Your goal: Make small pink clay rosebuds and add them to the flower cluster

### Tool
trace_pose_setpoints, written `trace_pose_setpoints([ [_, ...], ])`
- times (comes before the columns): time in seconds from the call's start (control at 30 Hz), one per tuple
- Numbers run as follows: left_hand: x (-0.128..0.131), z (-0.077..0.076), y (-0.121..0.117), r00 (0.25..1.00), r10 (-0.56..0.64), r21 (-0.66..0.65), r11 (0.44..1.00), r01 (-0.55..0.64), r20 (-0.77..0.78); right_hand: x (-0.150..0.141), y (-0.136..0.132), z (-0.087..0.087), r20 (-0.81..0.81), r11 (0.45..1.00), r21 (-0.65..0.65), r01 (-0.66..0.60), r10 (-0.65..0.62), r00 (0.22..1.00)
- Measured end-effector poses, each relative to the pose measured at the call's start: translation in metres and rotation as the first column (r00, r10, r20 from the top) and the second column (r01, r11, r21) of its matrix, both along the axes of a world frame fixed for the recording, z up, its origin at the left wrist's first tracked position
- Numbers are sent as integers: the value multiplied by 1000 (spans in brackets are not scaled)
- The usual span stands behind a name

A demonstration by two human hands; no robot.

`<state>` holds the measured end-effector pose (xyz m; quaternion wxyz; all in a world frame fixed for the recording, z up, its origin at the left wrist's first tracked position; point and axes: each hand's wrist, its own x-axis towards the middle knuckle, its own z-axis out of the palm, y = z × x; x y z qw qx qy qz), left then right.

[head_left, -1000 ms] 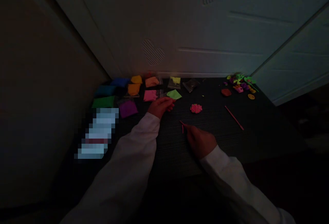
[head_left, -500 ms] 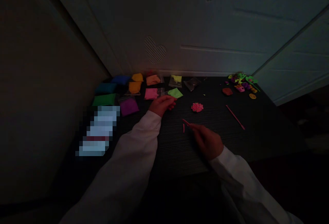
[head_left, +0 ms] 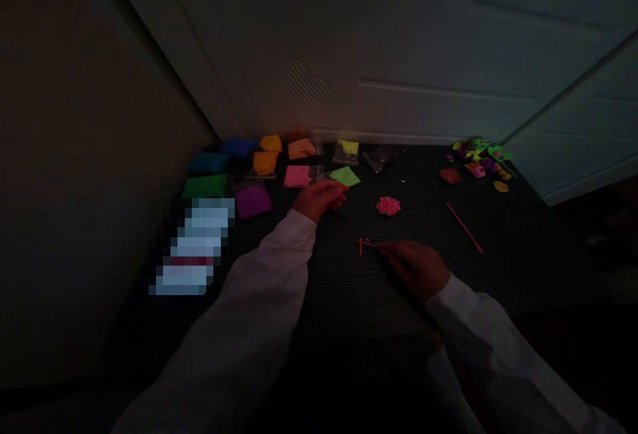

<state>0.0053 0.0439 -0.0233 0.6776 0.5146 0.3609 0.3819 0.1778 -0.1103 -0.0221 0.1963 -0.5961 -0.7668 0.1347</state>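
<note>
My right hand is closed around a thin pink clay tool, only its front end showing. The tool's tip points left and reaches a small pink clay strip on the dark tabletop; a second tiny pink bit lies beside it. My left hand is held in a pinch in front of a light green clay pack. Whatever lies between its fingertips is too dark and small to make out. Between and beyond both hands rests a pink clay flower with many small petals.
Several coloured clay packs, among them a purple one and a green one, line the back left. A blurred bright panel lies left. A pink stick tool, a reddish lump and small clay flowers are right.
My right hand has shifted slightly right, and the tool's tip has come down to the pink strip. My left hand keeps its pinch. The view has turned slightly.
</note>
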Motion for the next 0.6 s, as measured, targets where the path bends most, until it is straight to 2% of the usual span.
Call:
trace_pose_setpoints([
  [0.1,0,-1,2,999,-8,35,999,9,-50,1,1,2,-29,1000,-10,1,-1,1000],
  [0.23,-1,3,-2,985,-47,105,992,65,-166,0,1,6,-93,997,11,78,-76,993],
  [0.33,-3,12,-18,930,-103,184,967,177,-353,-1,0,8,-141,985,35,167,-161,977],
  [0.4,-5,18,-32,717,-70,317,864,391,-693,-1,-1,9,-166,976,45,211,-201,965],
  [0.43,-6,20,-40,624,-22,343,821,457,-781,-1,-1,9,-175,973,47,225,-214,961],
  [0.47,-7,22,-48,565,38,373,787,491,-824,0,-2,8,-183,971,48,235,-222,958],
  [0.53,-8,22,-62,501,113,415,729,544,-858,0,-2,7,-198,967,50,248,-234,952],
  [0.6,-8,22,-75,462,190,444,715,539,-866,0,-3,6,-213,966,48,253,-238,948],
])
